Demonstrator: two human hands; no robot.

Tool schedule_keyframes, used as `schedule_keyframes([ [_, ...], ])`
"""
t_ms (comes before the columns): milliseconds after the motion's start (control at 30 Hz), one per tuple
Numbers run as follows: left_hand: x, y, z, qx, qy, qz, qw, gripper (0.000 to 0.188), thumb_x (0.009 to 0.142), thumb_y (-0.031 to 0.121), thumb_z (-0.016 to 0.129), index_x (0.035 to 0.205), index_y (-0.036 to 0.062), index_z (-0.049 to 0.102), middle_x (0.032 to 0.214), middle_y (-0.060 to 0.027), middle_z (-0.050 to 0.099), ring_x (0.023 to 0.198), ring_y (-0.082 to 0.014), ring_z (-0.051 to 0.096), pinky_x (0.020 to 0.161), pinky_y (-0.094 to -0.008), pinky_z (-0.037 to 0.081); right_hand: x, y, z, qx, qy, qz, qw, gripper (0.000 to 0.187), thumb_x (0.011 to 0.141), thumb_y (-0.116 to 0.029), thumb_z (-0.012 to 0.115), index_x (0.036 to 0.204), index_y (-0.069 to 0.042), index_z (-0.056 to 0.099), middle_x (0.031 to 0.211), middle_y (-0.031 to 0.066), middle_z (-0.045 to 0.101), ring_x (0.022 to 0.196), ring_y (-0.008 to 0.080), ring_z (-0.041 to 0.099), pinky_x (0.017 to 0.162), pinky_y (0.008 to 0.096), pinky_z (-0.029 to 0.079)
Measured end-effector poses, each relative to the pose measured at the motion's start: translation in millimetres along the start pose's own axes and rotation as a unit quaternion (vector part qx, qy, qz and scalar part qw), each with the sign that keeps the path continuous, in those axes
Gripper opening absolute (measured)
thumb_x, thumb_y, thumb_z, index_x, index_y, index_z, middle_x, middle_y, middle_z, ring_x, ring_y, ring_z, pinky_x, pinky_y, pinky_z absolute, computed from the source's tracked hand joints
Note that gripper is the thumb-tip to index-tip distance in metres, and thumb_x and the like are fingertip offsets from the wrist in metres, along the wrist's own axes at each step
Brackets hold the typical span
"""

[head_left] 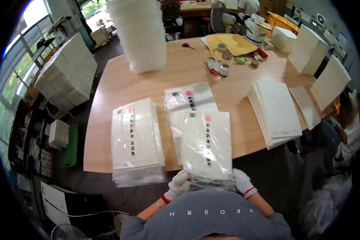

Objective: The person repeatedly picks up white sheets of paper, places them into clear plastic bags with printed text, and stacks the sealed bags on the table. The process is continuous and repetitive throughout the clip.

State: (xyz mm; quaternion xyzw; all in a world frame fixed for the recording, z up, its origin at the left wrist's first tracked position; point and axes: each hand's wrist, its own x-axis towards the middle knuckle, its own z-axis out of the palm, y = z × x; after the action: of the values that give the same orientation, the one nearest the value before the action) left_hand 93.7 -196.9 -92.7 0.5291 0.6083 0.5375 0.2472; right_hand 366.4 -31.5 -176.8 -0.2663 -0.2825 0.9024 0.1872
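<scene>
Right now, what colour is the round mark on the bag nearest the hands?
The round mark is red, clearest in the head view.

A packing workshop: a wide wooden surface (120, 86) bears plastic-bagged stacks (124, 140), bare white stacks (282, 110) and scissors (188, 46); white bundles (70, 74) pile near windows (36, 11).

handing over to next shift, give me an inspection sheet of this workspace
Surface: wood-toned table, bare between the piles
Job's things: clear front bag with white contents, overhanging near edge; second bag partly covered by it; bagged stack left; white stack right
Clutter: scissors, yellow packaging, small items, far side
Grippers: left hand and right hand, white-gloved, at front bag's near corners; grip unclear
Cables: pale cable, lower left, off table
Surroundings: fan behind, another person right
</scene>
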Motion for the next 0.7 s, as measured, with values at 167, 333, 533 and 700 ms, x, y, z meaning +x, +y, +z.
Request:
schedule_keyframes([
  [167, -1.6, 50.1, -66.5, 0.112, 0.182, 0.142, 0.967, 0.015, 0.064, -0.008, 0.055, 0.061, 0.0051, 0.048, 0.07, -0.0093, 0.055, 0.059, -0.0201, 0.052, 0.05, -0.0304, 0.04, 50.9, -10.0, 138.3, -0.105, 0.067, -0.086, 0.988, 0.031, 0.085, -0.015, 0.055, 0.111, 0.001, 0.051, 0.101, 0.0084, 0.058, 0.09, 0.0169, 0.055, 0.079, 0.0308, 0.048],
  [333, -31.6, 7.6, -126.0, 0.058, 0.517, 0.096, 0.849, 0.009, 0.079, 0.004, 0.043, 0.071, 0.0056, 0.045, 0.072, -0.0023, 0.048, 0.065, -0.0153, 0.047, 0.06, -0.0242, 0.038, 150.2, 56.9, 187.1, -0.099, -0.117, 0.043, 0.987, 0.024, 0.088, -0.016, 0.053, 0.106, -0.001, 0.054, 0.087, 0.004, 0.057, 0.076, 0.0138, 0.057, 0.064, 0.0292, 0.05],
  [533, -99.7, -139.2, -219.5, -0.22, 0.571, -0.134, 0.779, 0.012, 0.075, 0.0, 0.04, 0.074, 0.0095, 0.047, 0.075, 0.0008, 0.047, 0.069, -0.0116, 0.044, 0.064, -0.0225, 0.037, 175.5, 130.0, 227.9, -0.312, -0.154, 0.2, 0.916, 0.029, 0.091, -0.026, 0.048, 0.108, -0.002, 0.051, 0.073, 0.0044, 0.054, 0.063, 0.0131, 0.057, 0.055, 0.0266, 0.049],
  [700, -133.6, -124.8, -179.6, -0.243, 0.672, -0.255, 0.652, 0.004, 0.078, 0.014, 0.048, 0.078, 0.0141, 0.052, 0.079, 0.0003, 0.052, 0.067, -0.0135, 0.049, 0.059, -0.0248, 0.039, 153.3, 102.5, 208.9, -0.364, -0.166, 0.164, 0.902, 0.032, 0.093, -0.026, 0.046, 0.114, -0.002, 0.047, 0.079, 0.0054, 0.057, 0.066, 0.0119, 0.057, 0.056, 0.0265, 0.049],
])
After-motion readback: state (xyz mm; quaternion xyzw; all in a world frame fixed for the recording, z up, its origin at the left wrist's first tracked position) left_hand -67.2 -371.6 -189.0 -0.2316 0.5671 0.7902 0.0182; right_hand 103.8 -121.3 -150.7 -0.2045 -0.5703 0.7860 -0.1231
